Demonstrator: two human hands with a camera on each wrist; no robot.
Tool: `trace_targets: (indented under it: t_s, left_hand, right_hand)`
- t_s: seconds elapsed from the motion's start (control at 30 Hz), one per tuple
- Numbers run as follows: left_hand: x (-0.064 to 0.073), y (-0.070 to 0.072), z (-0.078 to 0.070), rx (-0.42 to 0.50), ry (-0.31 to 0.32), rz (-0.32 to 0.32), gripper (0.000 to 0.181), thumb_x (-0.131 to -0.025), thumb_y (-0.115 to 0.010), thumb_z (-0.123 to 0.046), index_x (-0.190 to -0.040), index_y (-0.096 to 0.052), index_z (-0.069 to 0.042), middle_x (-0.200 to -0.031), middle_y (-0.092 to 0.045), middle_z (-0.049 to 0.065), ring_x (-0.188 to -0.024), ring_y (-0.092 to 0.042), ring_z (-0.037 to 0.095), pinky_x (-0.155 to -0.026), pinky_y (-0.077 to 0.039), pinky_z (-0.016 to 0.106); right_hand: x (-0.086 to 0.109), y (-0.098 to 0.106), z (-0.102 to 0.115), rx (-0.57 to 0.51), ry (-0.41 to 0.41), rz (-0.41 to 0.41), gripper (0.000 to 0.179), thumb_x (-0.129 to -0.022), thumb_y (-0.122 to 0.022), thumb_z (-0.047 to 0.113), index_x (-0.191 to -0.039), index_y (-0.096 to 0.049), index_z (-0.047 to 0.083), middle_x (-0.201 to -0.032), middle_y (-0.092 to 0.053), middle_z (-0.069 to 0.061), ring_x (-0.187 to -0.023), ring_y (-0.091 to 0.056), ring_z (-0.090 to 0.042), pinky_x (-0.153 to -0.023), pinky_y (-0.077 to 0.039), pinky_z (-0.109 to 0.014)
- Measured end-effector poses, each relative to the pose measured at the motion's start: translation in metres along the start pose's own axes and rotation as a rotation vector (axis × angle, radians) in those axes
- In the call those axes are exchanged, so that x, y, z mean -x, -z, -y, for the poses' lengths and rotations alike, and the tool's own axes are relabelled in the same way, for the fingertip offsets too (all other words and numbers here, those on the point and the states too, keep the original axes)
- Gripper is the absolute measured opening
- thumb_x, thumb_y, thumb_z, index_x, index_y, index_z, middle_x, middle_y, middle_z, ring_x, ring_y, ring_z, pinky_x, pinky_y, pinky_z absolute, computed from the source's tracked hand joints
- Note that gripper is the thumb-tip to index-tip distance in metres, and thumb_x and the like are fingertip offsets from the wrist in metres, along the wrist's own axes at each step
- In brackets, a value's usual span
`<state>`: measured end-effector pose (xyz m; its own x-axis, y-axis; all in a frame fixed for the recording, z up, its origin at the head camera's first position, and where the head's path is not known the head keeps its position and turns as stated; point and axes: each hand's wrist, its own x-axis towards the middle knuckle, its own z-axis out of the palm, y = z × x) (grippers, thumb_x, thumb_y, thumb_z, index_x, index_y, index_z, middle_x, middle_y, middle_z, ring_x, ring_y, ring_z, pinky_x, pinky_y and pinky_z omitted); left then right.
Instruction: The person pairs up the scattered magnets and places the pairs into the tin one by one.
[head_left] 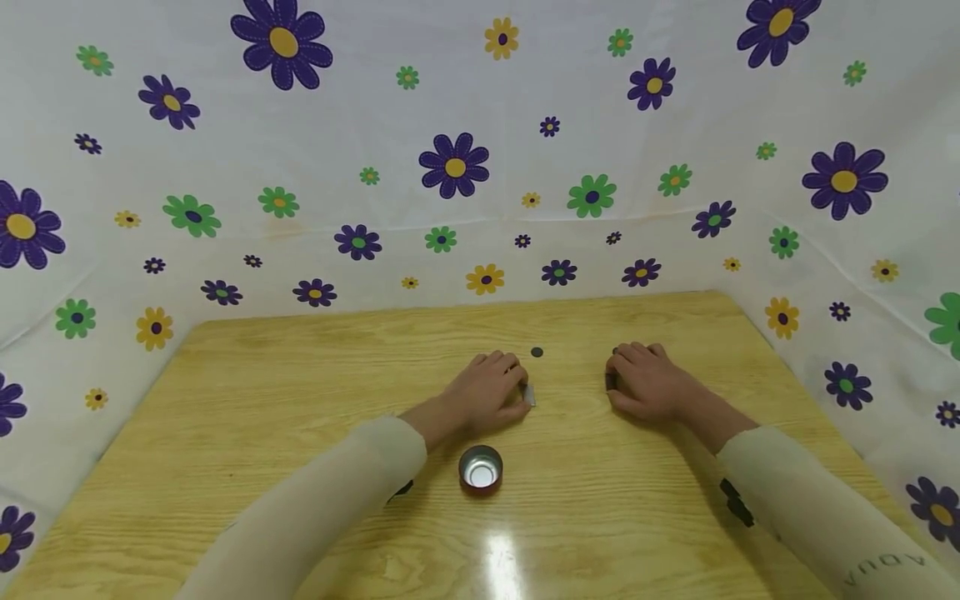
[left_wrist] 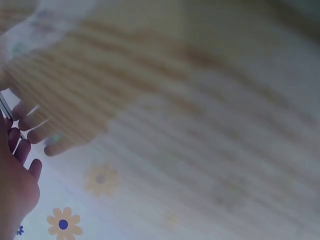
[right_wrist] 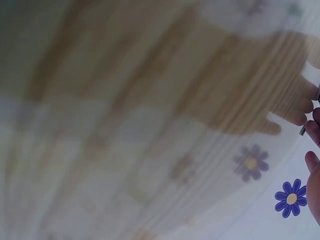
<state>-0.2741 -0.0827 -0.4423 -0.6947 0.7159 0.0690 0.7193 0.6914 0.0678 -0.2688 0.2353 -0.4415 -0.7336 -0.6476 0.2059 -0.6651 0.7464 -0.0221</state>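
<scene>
My left hand (head_left: 491, 392) is left of the table's middle, its thumb and fingers curled round a small flat silvery piece (head_left: 529, 395). In the left wrist view, a slim metallic edge (left_wrist: 5, 106) shows at the fingers of that hand. Farther right, my right hand (head_left: 648, 383) pinches a small dark piece (head_left: 611, 382) between thumb and fingers; its kind cannot be made out. A small dark disc (head_left: 537, 352) lies on the table between and beyond the hands. Nearer me stands a small round metal bowl (head_left: 481, 483), with a shiny inside and a reddish outside.
The wood-grain table (head_left: 300, 375) is bordered at the back and sides by a white cloth (head_left: 390, 108) printed with flowers. Both forearms, in pale sleeves, reach in from the near edge. Another dark bit (head_left: 616, 350) shows at the right fingertips.
</scene>
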Motion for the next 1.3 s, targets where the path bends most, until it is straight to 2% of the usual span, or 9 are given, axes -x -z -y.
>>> trace_targets:
  t_s: [0.1,0.23,0.4,0.63,0.9,1.3]
  left_hand:
    - [0.001,0.000,0.002,0.011,0.004,-0.014,0.037,-0.099,-0.054,-0.046,-0.119,-0.060,-0.015,-0.122,-0.055,0.001,-0.111,-0.050,0.019,-0.101,-0.041,0.043]
    - [0.002,0.000,0.006,0.010,-0.027,-0.052,0.035,-0.098,-0.058,-0.043,-0.116,-0.061,-0.014,-0.117,-0.056,0.003,-0.105,-0.051,0.020,-0.093,-0.044,0.040]
    - [0.002,-0.002,0.008,0.014,-0.046,-0.064,0.034,-0.097,-0.057,-0.043,-0.116,-0.062,-0.015,-0.115,-0.057,0.002,-0.104,-0.051,0.019,-0.090,-0.045,0.039]
    - [-0.001,0.001,0.005,0.032,-0.047,-0.039,0.034,-0.098,-0.057,-0.043,-0.117,-0.063,-0.015,-0.112,-0.057,0.002,-0.098,-0.049,0.018,-0.088,-0.046,0.037]
    - [0.002,-0.001,0.010,0.089,0.017,-0.021,0.036,-0.096,-0.059,-0.045,-0.120,-0.063,-0.018,-0.116,-0.056,0.000,-0.101,-0.047,0.017,-0.087,-0.044,0.035]
    - [0.002,0.004,0.008,0.099,-0.001,-0.036,0.035,-0.096,-0.061,-0.044,-0.118,-0.065,-0.017,-0.116,-0.058,0.002,-0.099,-0.049,0.018,-0.086,-0.045,0.035]
  right_hand:
    - [-0.003,0.000,0.002,-0.010,0.004,0.007,0.023,-0.095,-0.056,0.026,-0.110,-0.059,0.009,-0.108,-0.056,-0.007,-0.098,-0.050,-0.026,-0.085,-0.038,-0.051]
    - [-0.008,0.000,0.004,-0.017,0.013,0.011,0.024,-0.094,-0.056,0.026,-0.110,-0.059,0.009,-0.107,-0.055,-0.007,-0.097,-0.050,-0.026,-0.085,-0.038,-0.050]
    - [-0.012,-0.003,0.005,-0.004,0.036,0.020,0.024,-0.094,-0.057,0.028,-0.109,-0.059,0.010,-0.106,-0.056,-0.005,-0.094,-0.049,-0.023,-0.084,-0.037,-0.049]
    - [-0.013,-0.003,0.006,0.030,0.048,0.008,0.023,-0.094,-0.057,0.031,-0.109,-0.060,0.013,-0.108,-0.057,-0.004,-0.094,-0.050,-0.022,-0.083,-0.036,-0.046]
    - [-0.023,-0.007,0.012,0.000,0.077,0.002,0.023,-0.095,-0.058,0.031,-0.109,-0.060,0.013,-0.108,-0.057,-0.004,-0.096,-0.050,-0.022,-0.084,-0.035,-0.044]
    - [-0.031,-0.005,0.023,-0.005,0.078,0.021,0.023,-0.095,-0.059,0.032,-0.109,-0.061,0.013,-0.108,-0.057,-0.005,-0.096,-0.051,-0.023,-0.084,-0.037,-0.044]
